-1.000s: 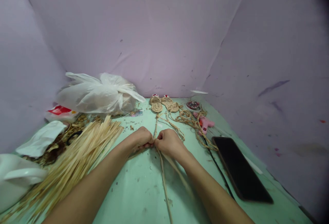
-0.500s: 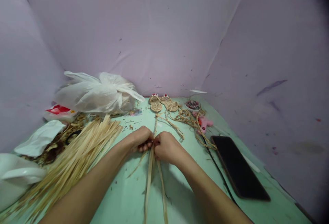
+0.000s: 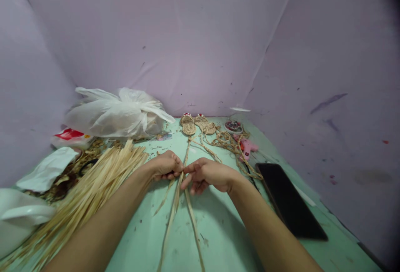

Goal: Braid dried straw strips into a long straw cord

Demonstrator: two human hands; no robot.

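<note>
Okay, centre of frame: both hands meet on the straw strands, low-middle, over the green table. Left hand is closed, fingertips pinching the strands right where the plaited cord ends. Right hand sits just beside it, thumb and forefinger nipped on a strand, other fingers loosely curled under. Loose ends fan down toward the bottom edge of frame as three or so flat strips. The cord runs up the middle to a pair of small woven sandals at the back.

Handling, my read: strands are very light, flat, dry and springy. They bend easily but would likely crease or split if folded hard, and the plait would slacken if the pinch lets go. Best hold is at the crossing point, close to the last turn, not out on the tails.

Room: open table bottom centre, between the forearms. Left of frame, a straw bundle lies near the left forearm, with a plastic bag upper left behind it. Right of frame, a dark phone lies near the right forearm, close to the table's right edge. Above it are a pink glue gun and a rope tangle. Purple cloth walls close in at back and sides.
</note>
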